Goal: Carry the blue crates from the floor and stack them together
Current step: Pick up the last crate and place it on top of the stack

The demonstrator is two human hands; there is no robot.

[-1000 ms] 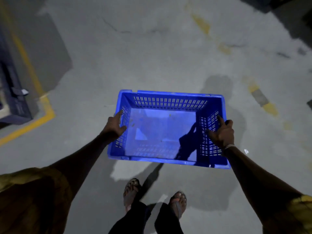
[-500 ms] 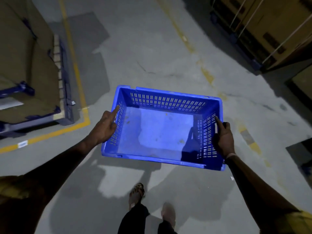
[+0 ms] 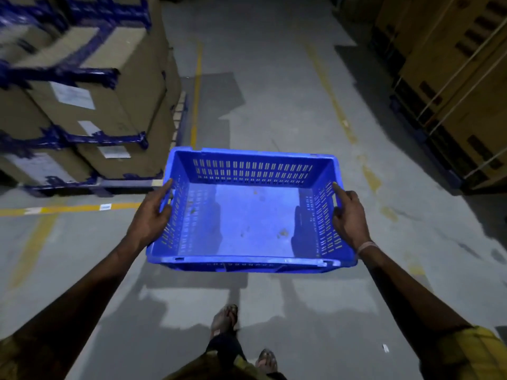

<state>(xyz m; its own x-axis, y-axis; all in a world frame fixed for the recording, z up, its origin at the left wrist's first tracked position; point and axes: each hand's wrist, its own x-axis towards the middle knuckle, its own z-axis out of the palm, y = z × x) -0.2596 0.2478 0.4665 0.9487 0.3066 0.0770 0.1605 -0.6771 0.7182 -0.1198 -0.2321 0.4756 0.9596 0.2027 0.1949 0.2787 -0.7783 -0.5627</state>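
Crate [image 3: 241,215] now carried level and square up the aisle, pallet boxes swung in closer on the left, left hand [image 3: 149,218] and right hand [image 3: 349,218] each curled round a side wall, forefingers along the rim, crate clear above the floor [image 3: 274,91], stacked cardboard boxes [image 3: 82,105] beyond.

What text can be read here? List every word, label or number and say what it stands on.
No text is legible in this view.
White labels on the cardboard boxes at left: print too blurred to read.
Small white tag on the yellow floor line: too small to read.
Dark markings on the cartons at right: unreadable.
Blue crate, held by the left hand and right hand: no lettering visible.
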